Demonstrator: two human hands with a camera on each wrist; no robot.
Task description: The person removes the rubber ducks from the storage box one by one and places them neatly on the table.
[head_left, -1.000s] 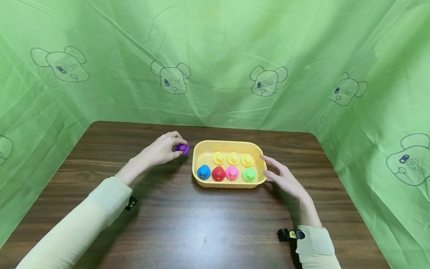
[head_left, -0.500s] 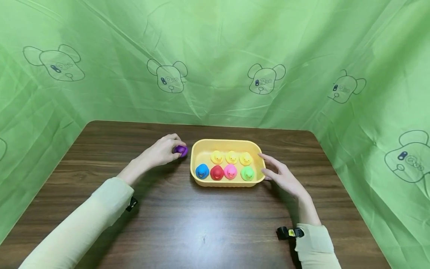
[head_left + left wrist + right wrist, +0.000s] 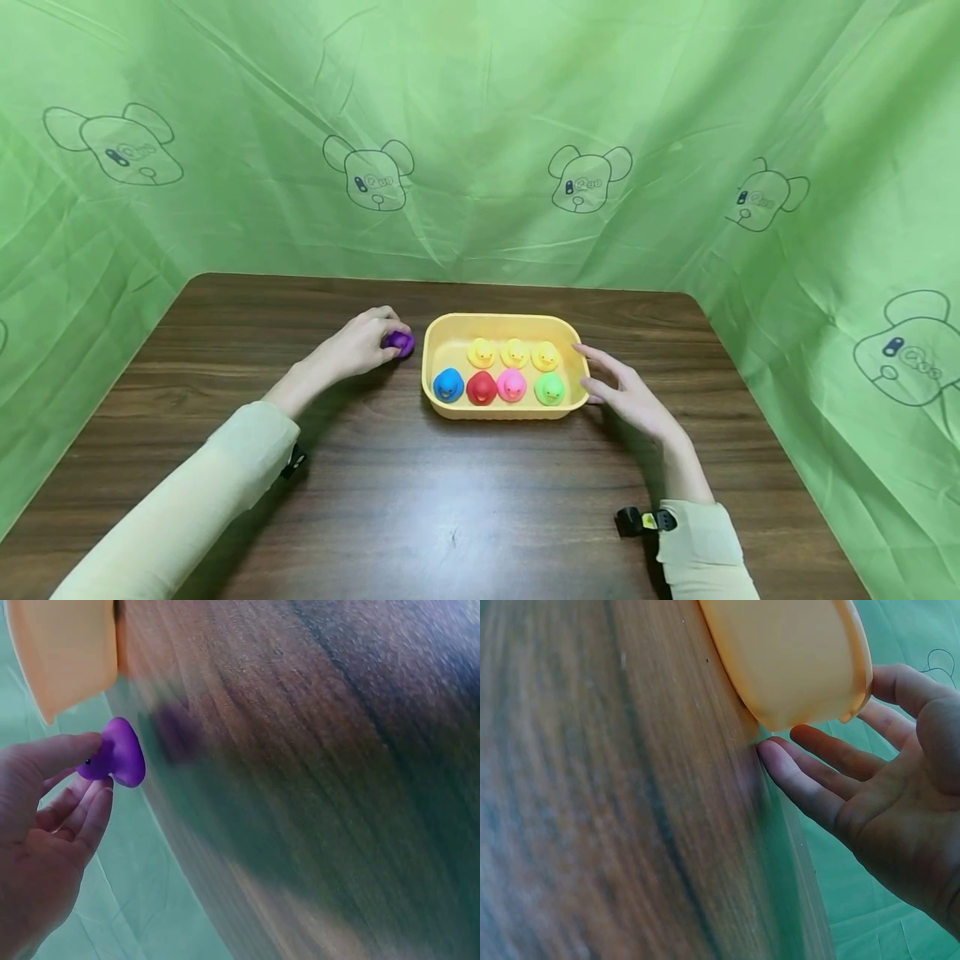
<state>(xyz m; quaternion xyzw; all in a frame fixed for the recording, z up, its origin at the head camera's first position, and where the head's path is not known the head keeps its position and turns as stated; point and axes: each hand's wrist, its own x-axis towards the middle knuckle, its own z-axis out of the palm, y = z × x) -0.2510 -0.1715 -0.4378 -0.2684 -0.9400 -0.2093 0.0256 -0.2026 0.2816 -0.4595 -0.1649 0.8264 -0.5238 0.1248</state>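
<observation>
Above the table [image 3: 375, 517], fingers of the left hand [image 3: 358, 343] are pinching the purple duck [image 3: 402, 343] just left of the tray [image 3: 502, 412]. The right hand [image 3: 633, 402], fingers loosely extended, is touching the tray's right end; seven ducks [image 3: 512, 385] are sitting inside, green cloth [image 3: 480, 183] hanging behind.

Solid purple on the small plastic duck [image 3: 402, 343], perhaps dotted black; pale yellow on the oblong plastic tub [image 3: 504, 412]; blue, red, pink, green and yellow among seven plastic ducks [image 3: 512, 385]; streaked brown across the wood-grain tabletop [image 3: 360, 508]; dark-outlined with animal heads on green cloth [image 3: 480, 83].
</observation>
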